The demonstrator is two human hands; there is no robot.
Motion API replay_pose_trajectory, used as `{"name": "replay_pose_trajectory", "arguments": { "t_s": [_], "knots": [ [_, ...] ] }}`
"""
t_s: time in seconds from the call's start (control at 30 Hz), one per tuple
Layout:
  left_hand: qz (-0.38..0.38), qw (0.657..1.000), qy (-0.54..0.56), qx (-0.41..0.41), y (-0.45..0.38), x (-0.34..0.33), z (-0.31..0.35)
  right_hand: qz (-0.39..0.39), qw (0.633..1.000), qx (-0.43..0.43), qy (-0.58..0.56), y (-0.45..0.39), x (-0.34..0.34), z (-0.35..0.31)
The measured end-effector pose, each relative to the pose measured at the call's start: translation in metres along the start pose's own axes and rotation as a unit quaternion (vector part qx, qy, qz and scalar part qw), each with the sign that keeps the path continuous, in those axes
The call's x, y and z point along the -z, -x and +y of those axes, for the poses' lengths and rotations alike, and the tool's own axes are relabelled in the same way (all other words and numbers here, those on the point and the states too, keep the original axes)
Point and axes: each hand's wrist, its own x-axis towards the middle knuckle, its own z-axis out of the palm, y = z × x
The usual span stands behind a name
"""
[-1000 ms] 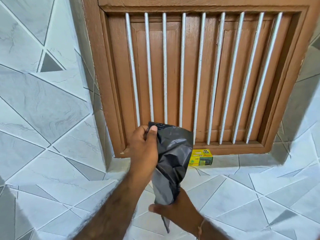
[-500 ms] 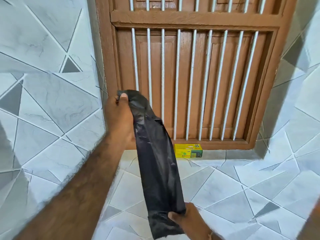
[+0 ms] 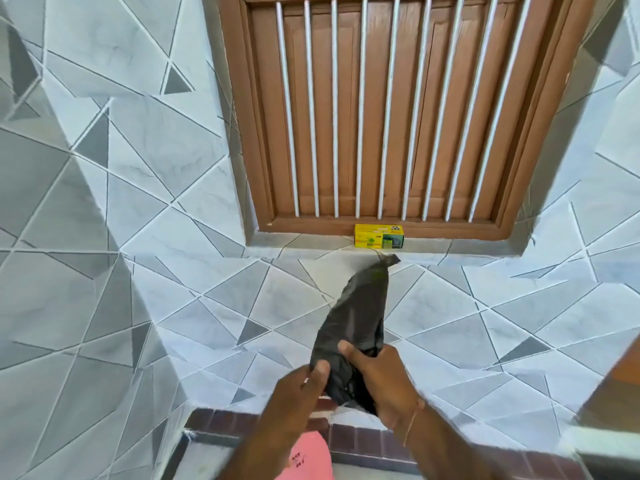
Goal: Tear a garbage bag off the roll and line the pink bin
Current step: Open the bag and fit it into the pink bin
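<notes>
Above the pink bin [image 3: 306, 455], both hands now pinch the garbage bag [image 3: 356, 327] at its lower end: left hand [image 3: 298, 393] dropped from the top, right hand [image 3: 384, 386] gripping. Opening appears imminent.

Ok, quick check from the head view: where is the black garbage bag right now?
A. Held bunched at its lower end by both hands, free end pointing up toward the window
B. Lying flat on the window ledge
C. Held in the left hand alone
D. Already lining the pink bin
A: the left hand and right hand both grip the lower end of the black garbage bag, whose free tip rises toward the yellow box on the ledge; the pink bin below shows no liner.
</notes>
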Motion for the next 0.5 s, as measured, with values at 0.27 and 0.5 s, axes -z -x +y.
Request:
{"name": "replay_pose_trajectory", "arguments": {
  "t_s": [0.27, 0.5],
  "knots": [
    [0.061, 0.989, 0.133, 0.004, 0.038, 0.039, -0.010, -0.096, 0.994, -0.045, -0.037, 0.057, -0.021, 0.016],
    [0.049, 0.981, 0.185, -0.008, 0.062, 0.095, -0.024, -0.067, 0.979, -0.147, -0.126, 0.100, -0.073, 0.045]
  ]
}}
